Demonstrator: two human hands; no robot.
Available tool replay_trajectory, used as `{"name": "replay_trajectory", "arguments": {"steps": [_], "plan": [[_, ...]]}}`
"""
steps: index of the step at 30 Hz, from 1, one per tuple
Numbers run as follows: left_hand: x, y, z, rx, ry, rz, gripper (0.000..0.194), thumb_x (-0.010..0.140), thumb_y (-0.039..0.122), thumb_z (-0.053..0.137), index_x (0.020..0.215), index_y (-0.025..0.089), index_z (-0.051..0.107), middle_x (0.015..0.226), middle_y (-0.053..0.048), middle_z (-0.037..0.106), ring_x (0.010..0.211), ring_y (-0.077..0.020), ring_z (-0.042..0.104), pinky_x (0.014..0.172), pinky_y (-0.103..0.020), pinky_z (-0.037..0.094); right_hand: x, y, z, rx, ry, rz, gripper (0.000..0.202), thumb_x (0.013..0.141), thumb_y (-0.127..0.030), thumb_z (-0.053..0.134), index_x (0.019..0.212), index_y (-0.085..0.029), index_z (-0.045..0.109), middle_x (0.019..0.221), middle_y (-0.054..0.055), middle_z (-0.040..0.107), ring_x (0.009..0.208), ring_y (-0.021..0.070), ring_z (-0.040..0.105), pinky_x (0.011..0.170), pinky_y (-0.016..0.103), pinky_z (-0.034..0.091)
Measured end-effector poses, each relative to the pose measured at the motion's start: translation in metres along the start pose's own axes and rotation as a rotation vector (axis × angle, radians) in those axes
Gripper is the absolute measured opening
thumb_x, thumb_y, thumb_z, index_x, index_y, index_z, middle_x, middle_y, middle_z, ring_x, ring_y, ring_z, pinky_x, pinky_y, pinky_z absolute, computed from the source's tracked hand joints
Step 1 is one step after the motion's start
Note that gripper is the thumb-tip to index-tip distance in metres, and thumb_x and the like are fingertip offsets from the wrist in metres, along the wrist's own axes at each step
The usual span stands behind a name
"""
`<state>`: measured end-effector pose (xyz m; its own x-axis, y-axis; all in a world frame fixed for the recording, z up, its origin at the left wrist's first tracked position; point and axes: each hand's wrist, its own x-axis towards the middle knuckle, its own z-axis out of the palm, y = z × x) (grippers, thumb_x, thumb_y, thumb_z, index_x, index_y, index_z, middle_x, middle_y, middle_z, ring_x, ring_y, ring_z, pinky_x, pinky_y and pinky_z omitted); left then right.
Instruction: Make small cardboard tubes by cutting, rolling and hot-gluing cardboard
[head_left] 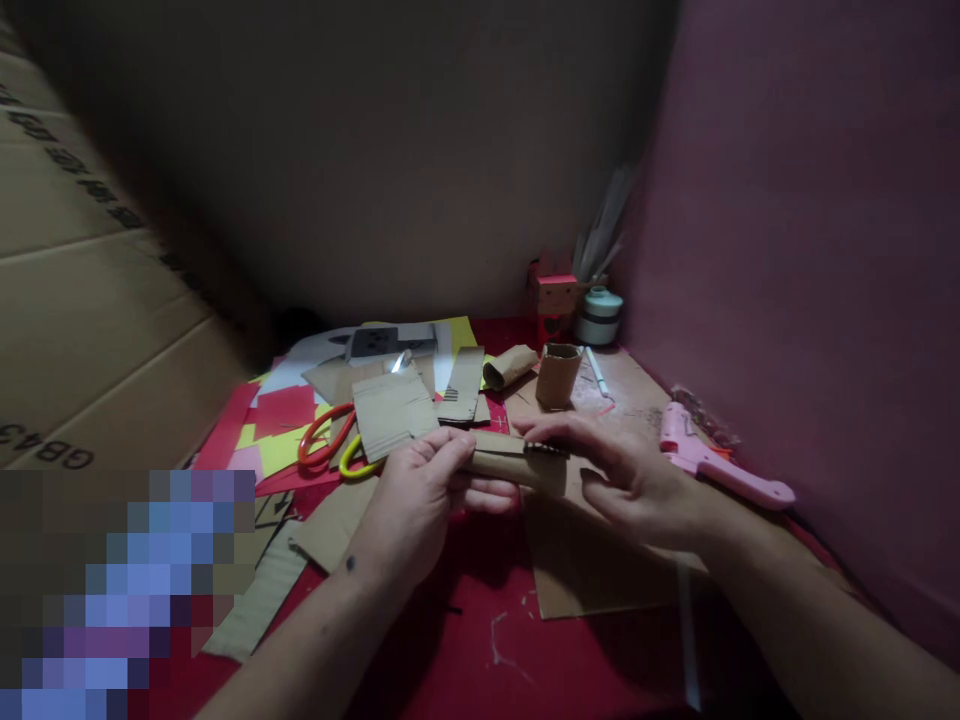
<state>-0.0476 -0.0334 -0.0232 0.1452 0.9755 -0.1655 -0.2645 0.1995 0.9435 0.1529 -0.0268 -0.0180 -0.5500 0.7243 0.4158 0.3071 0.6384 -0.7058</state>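
Note:
My left hand (431,480) pinches a folded strip of brown cardboard (517,473), thumb on top and fingers underneath. The strip is bent into a flat tube, and a corrugated edge shows near its right end. My right hand (615,465) reaches over that end, fingertips touching the top edge while its thumb stays apart from them. Behind the hands, a short cardboard tube (559,378) stands upright, and another cardboard tube (511,367) lies on its side. Just left of my left hand is a square cardboard piece (394,412).
Scissors with a red and a yellow handle (315,450) lie partly under cardboard. A pink glue gun (720,470) rests at right on a cardboard sheet (592,580). Further back are coloured papers (286,410), a small box figure (555,295) and a teal jar (600,312). A large carton (90,270) stands left.

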Motion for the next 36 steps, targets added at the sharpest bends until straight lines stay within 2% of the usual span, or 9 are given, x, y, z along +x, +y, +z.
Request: {"name": "replay_trajectory", "arguments": {"steps": [2, 5, 8, 12, 21, 26, 30, 33, 36], "plan": [[0.001, 0.001, -0.001, -0.005, 0.030, 0.044, 0.012, 0.080, 0.020, 0.055, 0.080, 0.009, 0.057, 0.076, -0.013, 0.070, 0.056, -0.0192, 0.068, 0.052, -0.027, 0.057, 0.001, -0.001, -0.003, 0.072, 0.169, 0.088, 0.039, 0.071, -0.003, 0.045, 0.102, -0.023, 0.057, 0.104, 0.003, 0.060, 0.101, 0.0183, 0.055, 0.089, 0.033, 0.043], [0.002, 0.002, -0.003, -0.036, 0.054, 0.083, 0.009, 0.077, 0.020, 0.057, 0.076, 0.011, 0.057, 0.077, -0.011, 0.070, 0.057, -0.0185, 0.068, 0.052, -0.027, 0.057, 0.002, 0.000, -0.002, 0.172, 0.366, 0.236, 0.012, 0.079, -0.018, 0.052, 0.089, -0.020, 0.058, 0.084, 0.003, 0.059, 0.077, 0.0152, 0.055, 0.069, 0.029, 0.047], [0.002, 0.001, -0.004, -0.046, 0.052, 0.090, 0.009, 0.077, 0.020, 0.059, 0.076, 0.011, 0.057, 0.078, -0.010, 0.070, 0.060, -0.0188, 0.068, 0.054, -0.028, 0.058, 0.003, 0.002, 0.004, 0.279, 0.309, 0.285, 0.020, 0.078, -0.029, 0.061, 0.095, -0.020, 0.057, 0.076, 0.000, 0.055, 0.067, 0.0119, 0.050, 0.057, 0.025, 0.042], [0.002, 0.000, -0.003, -0.029, 0.050, 0.109, 0.009, 0.077, 0.020, 0.058, 0.080, 0.012, 0.058, 0.079, -0.010, 0.070, 0.065, -0.0204, 0.069, 0.056, -0.029, 0.058, 0.002, 0.007, 0.015, 0.381, 0.246, 0.298, 0.026, 0.076, -0.023, 0.065, 0.101, -0.023, 0.058, 0.073, -0.003, 0.057, 0.064, 0.0089, 0.050, 0.057, 0.023, 0.040], [0.003, -0.005, -0.003, -0.033, 0.054, 0.111, 0.010, 0.077, 0.022, 0.059, 0.076, 0.013, 0.053, 0.076, -0.008, 0.069, 0.067, -0.0223, 0.070, 0.057, -0.030, 0.058, 0.003, 0.004, 0.023, 0.576, 0.350, 0.432, 0.010, 0.070, -0.014, 0.060, 0.078, -0.018, 0.063, 0.056, -0.005, 0.055, 0.044, 0.0068, 0.048, 0.042, 0.021, 0.038], [0.003, -0.005, -0.003, -0.030, 0.064, 0.103, 0.009, 0.076, 0.020, 0.059, 0.076, 0.013, 0.054, 0.075, -0.008, 0.069, 0.066, -0.0222, 0.070, 0.056, -0.030, 0.058, 0.005, 0.006, 0.024, 0.620, 0.369, 0.481, 0.009, 0.068, -0.017, 0.065, 0.077, -0.017, 0.064, 0.055, -0.003, 0.057, 0.047, 0.0083, 0.051, 0.043, 0.021, 0.040], [0.003, -0.004, -0.001, -0.034, 0.069, 0.101, 0.007, 0.076, 0.019, 0.058, 0.076, 0.013, 0.055, 0.077, -0.009, 0.069, 0.065, -0.0211, 0.070, 0.056, -0.029, 0.058, 0.005, 0.004, 0.024, 0.589, 0.353, 0.514, 0.015, 0.073, -0.029, 0.066, 0.079, -0.016, 0.063, 0.053, -0.002, 0.058, 0.044, 0.0082, 0.049, 0.042, 0.022, 0.038], [0.002, -0.005, 0.001, -0.011, 0.070, 0.096, 0.007, 0.078, 0.019, 0.056, 0.079, 0.012, 0.055, 0.077, -0.009, 0.069, 0.064, -0.0207, 0.069, 0.057, -0.029, 0.058, 0.006, 0.002, 0.027, 0.538, 0.397, 0.538, 0.021, 0.073, -0.035, 0.067, 0.073, -0.016, 0.061, 0.049, -0.004, 0.053, 0.040, 0.0067, 0.045, 0.039, 0.020, 0.035], [0.001, -0.005, 0.003, 0.009, 0.060, 0.102, 0.008, 0.080, 0.020, 0.055, 0.081, 0.012, 0.055, 0.078, -0.009, 0.070, 0.066, -0.0211, 0.069, 0.059, -0.031, 0.059, 0.006, 0.003, 0.031, 0.536, 0.452, 0.541, 0.021, 0.070, -0.033, 0.069, 0.067, -0.016, 0.057, 0.049, -0.005, 0.050, 0.040, 0.0056, 0.043, 0.037, 0.018, 0.029]]}}
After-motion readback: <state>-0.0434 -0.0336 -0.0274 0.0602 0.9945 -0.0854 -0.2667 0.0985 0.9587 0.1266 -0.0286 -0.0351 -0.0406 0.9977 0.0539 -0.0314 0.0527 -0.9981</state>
